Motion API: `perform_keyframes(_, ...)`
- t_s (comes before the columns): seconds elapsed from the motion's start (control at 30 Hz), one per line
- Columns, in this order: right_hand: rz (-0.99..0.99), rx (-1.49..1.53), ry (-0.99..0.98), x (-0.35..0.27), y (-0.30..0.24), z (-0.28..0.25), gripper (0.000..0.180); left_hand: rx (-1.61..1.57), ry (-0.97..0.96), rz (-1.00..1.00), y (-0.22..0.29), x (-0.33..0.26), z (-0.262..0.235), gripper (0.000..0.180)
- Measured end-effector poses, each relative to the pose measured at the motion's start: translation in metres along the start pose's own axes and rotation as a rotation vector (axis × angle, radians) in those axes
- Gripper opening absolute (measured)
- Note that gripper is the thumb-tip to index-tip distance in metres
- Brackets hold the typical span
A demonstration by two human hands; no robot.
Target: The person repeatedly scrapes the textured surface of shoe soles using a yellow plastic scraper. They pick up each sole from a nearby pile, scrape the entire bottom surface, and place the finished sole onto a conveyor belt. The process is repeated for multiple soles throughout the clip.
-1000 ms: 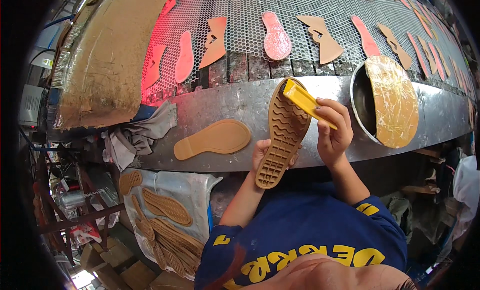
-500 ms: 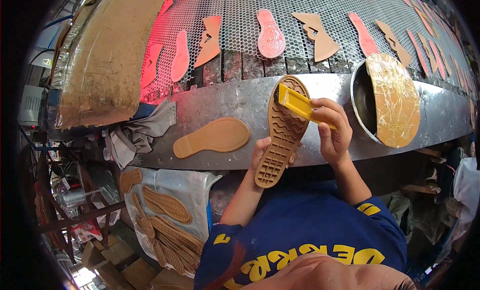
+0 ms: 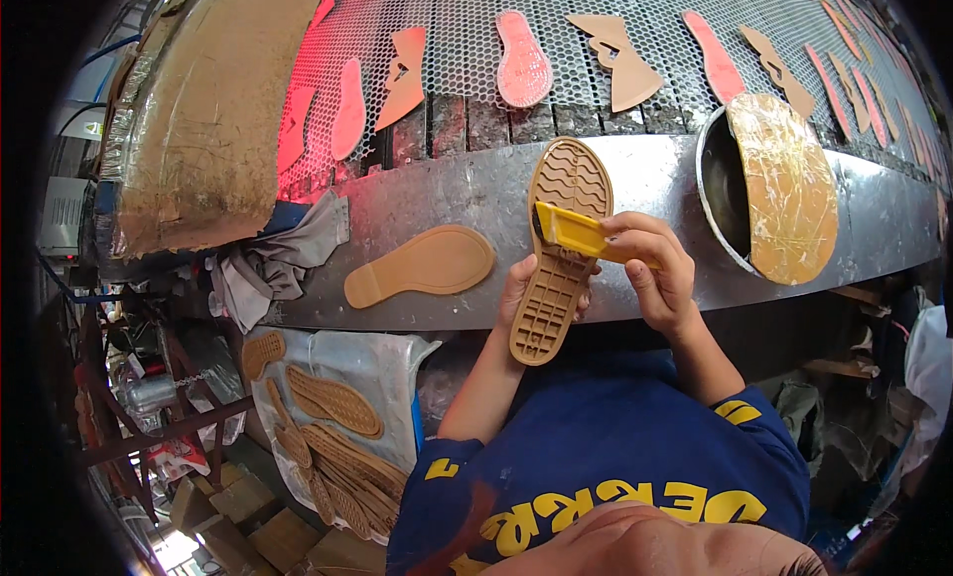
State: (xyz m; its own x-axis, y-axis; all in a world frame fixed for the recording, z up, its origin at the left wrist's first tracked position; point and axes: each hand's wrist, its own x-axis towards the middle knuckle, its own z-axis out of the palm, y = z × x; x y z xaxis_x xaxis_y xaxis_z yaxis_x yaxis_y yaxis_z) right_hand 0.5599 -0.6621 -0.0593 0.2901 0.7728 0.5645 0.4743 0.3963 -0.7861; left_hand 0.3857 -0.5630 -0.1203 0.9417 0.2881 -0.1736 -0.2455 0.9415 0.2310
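Observation:
My left hand [image 3: 515, 290] is closed around a tan shoe sole [image 3: 546, 313], its fingers partly hidden beneath it. The sole's treaded face is turned up, with wavy ridges at the far end and a square grid at the near end. My right hand [image 3: 657, 268] grips a yellow-handled brush [image 3: 581, 230], whose dark bristle edge sits at the sole's left edge near the middle. Another tan sole [image 3: 422, 266] lies on the metal table [image 3: 476, 194] to the left, smooth side up.
Pink insoles [image 3: 523, 60] and tan cut-out straps [image 3: 615, 60] lie on a mesh conveyor [image 3: 462, 50] beyond the table. A round pot [image 3: 717, 184], half covered by a tan board [image 3: 784, 189], stands right. Left are cardboard [image 3: 204, 119], grey cloth [image 3: 268, 263] and stacked soles [image 3: 347, 467].
The brush in my right hand has moved nearer along the sole, from the wavy far end to its middle. The sole has become slightly more upright in the picture. Conveyor pieces have shifted slightly left.

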Motion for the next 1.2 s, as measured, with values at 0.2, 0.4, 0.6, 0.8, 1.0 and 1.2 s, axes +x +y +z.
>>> perform_keyframes(0.2, 0.024, 0.013, -0.027, -0.012, -0.002, 0.001, 0.019, 0.052, 0.102, 0.026, -0.001, -0.002, 0.000, 0.068)
perform_keyframes(0.4, 0.021, 0.007, -0.017, -0.027, -0.009, 0.009, 0.021, 0.145, 0.159, 0.098, -0.002, 0.001, 0.014, 0.073)
perform_keyframes(0.6, -0.008, -0.035, -0.058, -0.041, -0.023, 0.012, 0.024, 0.176, 0.118, 0.134, -0.003, 0.004, 0.011, 0.076)
perform_keyframes(0.8, -0.047, -0.057, -0.136, -0.047, -0.031, 0.012, 0.026, 0.118, 0.020, 0.096, -0.001, 0.005, 0.006, 0.077)
perform_keyframes(1.0, -0.061, -0.046, -0.172, -0.049, -0.037, 0.011, 0.027, 0.095, 0.056, 0.108, -0.002, 0.007, 0.010, 0.075)
perform_keyframes(1.2, -0.068, -0.025, -0.218, -0.053, -0.045, 0.010, 0.025, 0.120, 0.122, 0.161, 0.000, 0.008, 0.022, 0.073)
